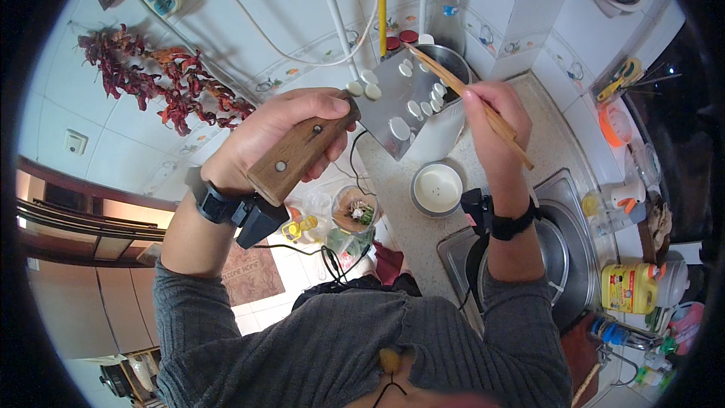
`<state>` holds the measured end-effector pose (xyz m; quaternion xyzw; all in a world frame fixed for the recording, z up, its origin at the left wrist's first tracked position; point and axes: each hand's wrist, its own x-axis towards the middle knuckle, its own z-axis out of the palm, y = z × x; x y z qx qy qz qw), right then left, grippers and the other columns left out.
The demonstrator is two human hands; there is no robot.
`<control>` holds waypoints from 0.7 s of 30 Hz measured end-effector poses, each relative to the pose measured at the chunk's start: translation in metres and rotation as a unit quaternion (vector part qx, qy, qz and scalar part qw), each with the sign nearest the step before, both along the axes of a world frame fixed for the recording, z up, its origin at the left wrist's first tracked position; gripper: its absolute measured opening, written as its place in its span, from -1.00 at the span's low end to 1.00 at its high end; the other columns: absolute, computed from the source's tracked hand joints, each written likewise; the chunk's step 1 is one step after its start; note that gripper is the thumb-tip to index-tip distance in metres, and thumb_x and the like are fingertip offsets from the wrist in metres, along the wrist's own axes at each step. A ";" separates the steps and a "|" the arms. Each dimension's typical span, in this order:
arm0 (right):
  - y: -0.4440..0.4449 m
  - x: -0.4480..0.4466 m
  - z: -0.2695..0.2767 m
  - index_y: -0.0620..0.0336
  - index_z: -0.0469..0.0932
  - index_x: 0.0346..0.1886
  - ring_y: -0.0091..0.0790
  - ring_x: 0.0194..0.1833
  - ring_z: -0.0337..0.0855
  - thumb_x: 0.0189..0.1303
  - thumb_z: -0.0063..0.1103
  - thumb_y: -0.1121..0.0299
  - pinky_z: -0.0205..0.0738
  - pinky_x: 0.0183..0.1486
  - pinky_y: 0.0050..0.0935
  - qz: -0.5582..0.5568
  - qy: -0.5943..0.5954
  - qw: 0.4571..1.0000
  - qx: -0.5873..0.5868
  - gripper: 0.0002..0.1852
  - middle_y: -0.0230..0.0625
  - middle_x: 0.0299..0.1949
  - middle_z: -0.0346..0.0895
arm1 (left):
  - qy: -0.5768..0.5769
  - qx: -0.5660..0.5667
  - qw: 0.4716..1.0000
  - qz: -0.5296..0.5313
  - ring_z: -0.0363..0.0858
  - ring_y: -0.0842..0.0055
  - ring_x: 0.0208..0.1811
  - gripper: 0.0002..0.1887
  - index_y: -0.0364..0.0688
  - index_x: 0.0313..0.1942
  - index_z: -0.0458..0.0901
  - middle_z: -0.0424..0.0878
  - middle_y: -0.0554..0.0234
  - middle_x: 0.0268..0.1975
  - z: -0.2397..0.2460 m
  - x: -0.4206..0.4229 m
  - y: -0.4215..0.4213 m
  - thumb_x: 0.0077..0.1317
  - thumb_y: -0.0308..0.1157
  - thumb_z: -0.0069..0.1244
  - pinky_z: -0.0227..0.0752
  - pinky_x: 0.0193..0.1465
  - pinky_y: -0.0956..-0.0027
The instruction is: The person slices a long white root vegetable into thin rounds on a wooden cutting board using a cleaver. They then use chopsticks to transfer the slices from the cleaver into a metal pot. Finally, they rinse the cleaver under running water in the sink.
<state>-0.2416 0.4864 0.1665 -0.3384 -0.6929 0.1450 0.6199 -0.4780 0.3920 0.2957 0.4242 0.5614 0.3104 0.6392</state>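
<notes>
My left hand [294,130] grips the wooden handle of a broad metal cleaver [388,99]. Its flat blade carries several pale, round slices [400,128] and reaches beside and partly over the opening of a white pot [439,139] with a dark inside. In my right hand [501,119] is a pair of wooden chopsticks [453,82], their tips above the blade's far edge, near the pot's rim. A white bowl [437,188] with small dark specks inside stands on the counter below the pot. How far the blade is above the rim I cannot tell.
A steel sink [578,226] with a pan inside lies at the right. Behind the pot stand a glass jar [447,17] and red-lidded jars [409,37]. Dried red chillies [181,85] hang on the tiled wall. Yellow jug [628,289] sits beyond the sink. Cables hang left of the counter.
</notes>
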 end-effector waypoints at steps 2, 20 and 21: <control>-0.001 0.004 -0.001 0.23 0.57 -0.39 -0.34 -0.36 0.60 0.06 0.30 0.55 0.49 -0.27 -0.43 -0.032 -0.011 0.999 -0.034 -0.92 -0.29 -0.38 0.60 | -0.005 -0.001 1.000 -0.012 0.44 0.58 -0.66 -0.70 -0.19 -0.31 0.50 0.52 0.24 -0.54 0.001 -0.002 -0.002 0.28 -0.11 0.00 0.30 -0.63 0.52; -0.032 0.009 -0.018 0.21 0.48 -0.31 -0.41 -0.32 0.55 0.08 0.27 0.60 0.47 -0.26 -0.47 0.031 0.091 0.995 -0.029 -0.84 -0.26 -0.30 0.54 | 0.008 0.043 0.999 0.013 0.48 0.56 -0.65 -0.73 -0.18 -0.32 0.48 0.54 0.24 -0.53 -0.003 0.004 0.001 0.31 -0.14 -0.01 0.34 -0.60 0.52; -0.035 0.007 -0.020 0.20 0.48 -0.31 -0.42 -0.31 0.55 0.08 0.27 0.61 0.47 -0.26 -0.49 0.063 0.112 0.991 -0.028 -0.83 -0.26 -0.30 0.54 | 0.016 0.052 0.998 0.025 0.44 0.58 -0.68 -0.70 -0.22 -0.29 0.48 0.51 0.25 -0.54 -0.005 0.006 0.000 0.30 -0.13 -0.03 0.29 -0.65 0.54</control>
